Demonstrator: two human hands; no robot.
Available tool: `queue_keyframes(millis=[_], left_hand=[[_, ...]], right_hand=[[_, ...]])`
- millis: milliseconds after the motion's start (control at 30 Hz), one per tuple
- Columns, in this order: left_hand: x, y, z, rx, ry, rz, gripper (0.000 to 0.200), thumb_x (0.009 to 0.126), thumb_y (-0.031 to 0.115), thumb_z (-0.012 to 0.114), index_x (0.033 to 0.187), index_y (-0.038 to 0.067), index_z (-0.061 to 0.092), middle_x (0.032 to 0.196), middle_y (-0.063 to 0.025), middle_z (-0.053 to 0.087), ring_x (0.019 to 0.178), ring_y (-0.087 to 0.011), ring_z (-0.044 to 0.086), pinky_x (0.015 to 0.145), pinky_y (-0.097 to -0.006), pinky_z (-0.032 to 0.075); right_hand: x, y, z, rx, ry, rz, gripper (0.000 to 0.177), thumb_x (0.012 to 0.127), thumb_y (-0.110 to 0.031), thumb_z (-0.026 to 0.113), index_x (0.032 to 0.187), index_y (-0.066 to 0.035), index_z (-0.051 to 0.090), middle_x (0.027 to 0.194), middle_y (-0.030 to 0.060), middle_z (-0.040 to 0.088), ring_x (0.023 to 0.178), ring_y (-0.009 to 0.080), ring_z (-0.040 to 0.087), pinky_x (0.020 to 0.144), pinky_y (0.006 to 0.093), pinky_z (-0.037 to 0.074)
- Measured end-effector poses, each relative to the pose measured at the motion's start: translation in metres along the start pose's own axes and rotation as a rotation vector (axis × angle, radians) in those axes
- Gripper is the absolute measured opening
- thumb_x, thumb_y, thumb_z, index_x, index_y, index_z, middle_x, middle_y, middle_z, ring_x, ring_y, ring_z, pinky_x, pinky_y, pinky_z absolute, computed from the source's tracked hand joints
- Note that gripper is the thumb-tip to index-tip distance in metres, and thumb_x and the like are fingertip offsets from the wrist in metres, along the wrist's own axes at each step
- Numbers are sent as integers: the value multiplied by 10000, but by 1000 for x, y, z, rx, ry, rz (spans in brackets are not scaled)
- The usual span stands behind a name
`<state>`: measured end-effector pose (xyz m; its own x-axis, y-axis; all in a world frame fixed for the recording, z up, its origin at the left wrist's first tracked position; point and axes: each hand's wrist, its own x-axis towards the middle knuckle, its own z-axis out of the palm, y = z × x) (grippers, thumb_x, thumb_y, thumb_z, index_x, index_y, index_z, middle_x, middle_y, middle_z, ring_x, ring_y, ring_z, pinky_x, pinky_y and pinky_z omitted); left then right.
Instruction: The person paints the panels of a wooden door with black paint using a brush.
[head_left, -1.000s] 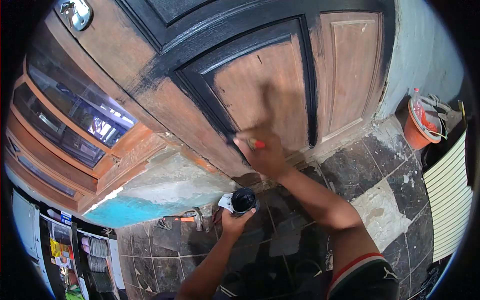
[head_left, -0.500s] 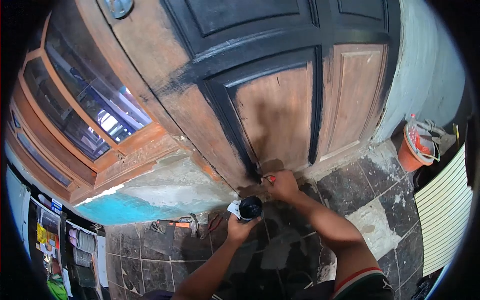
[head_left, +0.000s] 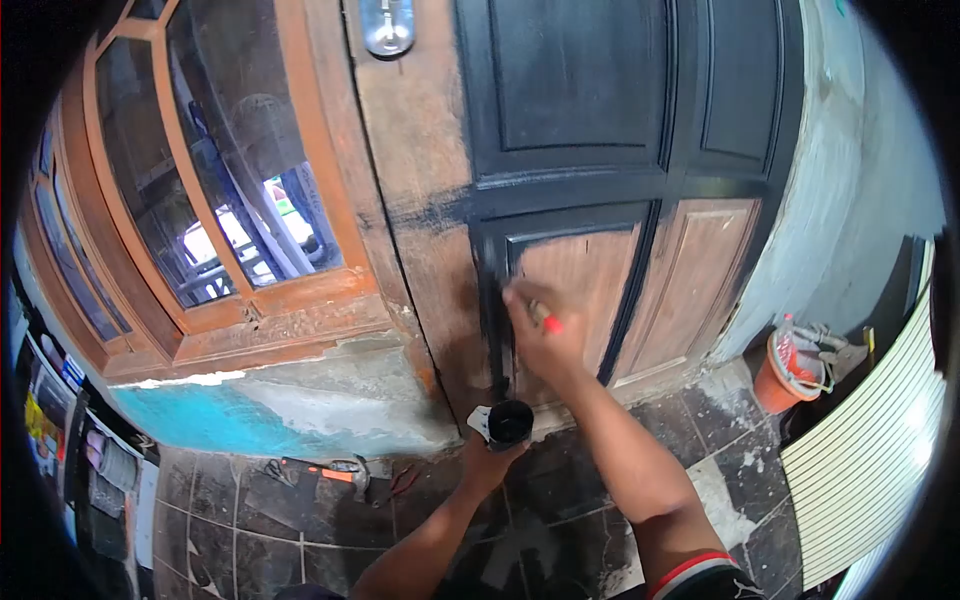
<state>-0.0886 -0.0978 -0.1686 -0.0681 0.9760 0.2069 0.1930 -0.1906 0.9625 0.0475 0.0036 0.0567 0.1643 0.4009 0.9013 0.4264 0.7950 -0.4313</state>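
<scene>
My right hand [head_left: 545, 335] grips a paintbrush with a red-tipped handle [head_left: 550, 324] and presses it against the lower left panel of a brown wooden door [head_left: 430, 140]. The door's upper panels and frame edges are painted black, and the lower panels still show brown wood. Below it, my left hand [head_left: 487, 455] holds a small black paint cup [head_left: 509, 423] upright near the door's bottom edge.
A glazed wooden window frame [head_left: 240, 190] stands left of the door, with a silver door handle [head_left: 387, 28] above. A hammer and pliers [head_left: 345, 472] lie on the dark tiled floor. An orange bucket [head_left: 785, 375] and a white corrugated sheet [head_left: 870, 450] are at the right.
My right hand rose from the door's bottom edge up the left side of the lower panel with the brush. The view tilted upward; the paint cup stayed in my left hand.
</scene>
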Motion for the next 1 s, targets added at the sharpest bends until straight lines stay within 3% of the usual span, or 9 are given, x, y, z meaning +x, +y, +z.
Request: queue_keyframes(millis=[133,333,433,533,633,667,767,867,1000], left_hand=[[-1,36,2,-65,-29,-30,696,829,294,957,1392,92,603,1278,-116,730,1229,-296,696,1056,-439,521],[-2,-11,19,-163,-23,13,665,812,281,951,1360,97,623,1254,-106,727,1211,-288,694,1053,-433,516],[-1,-8,13,-201,-25,6,693,804,263,963,1379,90,616,1291,-106,719,1220,-281,689,1064,-428,514],[-2,-5,-1,-165,4,-25,754,809,240,979,1435,78,591,1366,-103,701,1243,-267,677,1093,-430,508],[-10,2,-23,-83,43,-125,762,810,240,980,1436,63,583,1378,-114,693,1266,-275,665,1094,-442,508],[-12,2,-29,-78,53,-127,766,809,242,981,1436,59,581,1375,-117,693,1275,-277,661,1094,-445,508],[-18,-18,-40,-27,43,-223,753,815,223,976,1433,55,581,1375,-123,684,1301,-291,648,1090,-454,509],[-22,-37,-44,-87,59,-227,731,820,206,967,1429,55,592,1372,-124,683,1292,-302,651,1085,-456,512],[-17,-51,-45,-74,91,-236,740,828,218,954,1450,63,585,1378,-131,676,1284,-321,652,1081,-470,513]], right_hand=[[1,-4,-27,-36,-344,172,130,960,-120,820,1027,-10,825,999,181,820,892,281,808,796,353,612],[65,-52,-9,12,59,-88,119,962,-117,813,1019,-15,837,916,183,805,796,293,785,745,355,595],[13,-28,-14,-214,-141,28,121,966,-117,811,1007,-5,831,924,191,804,795,310,780,756,356,598],[-60,16,-9,-79,-145,-25,106,938,-106,812,991,-17,830,949,208,799,832,358,787,768,417,606],[-105,39,-24,-113,-473,158,122,925,-128,803,997,-34,830,957,204,798,857,361,789,784,440,607],[-107,52,-30,-242,-717,294,139,925,-159,790,983,-38,825,945,201,797,870,352,788,801,434,609],[-69,30,-25,-154,-654,297,145,917,-172,794,967,-40,827,898,200,789,849,360,781,780,431,604],[2,-22,-20,-178,-353,405,197,956,-209,801,988,-16,825,855,182,782,818,277,781,768,374,592],[52,-36,0,116,175,111,226,977,-191,829,1041,26,823,850,114,793,824,155,736,789,295,563]])
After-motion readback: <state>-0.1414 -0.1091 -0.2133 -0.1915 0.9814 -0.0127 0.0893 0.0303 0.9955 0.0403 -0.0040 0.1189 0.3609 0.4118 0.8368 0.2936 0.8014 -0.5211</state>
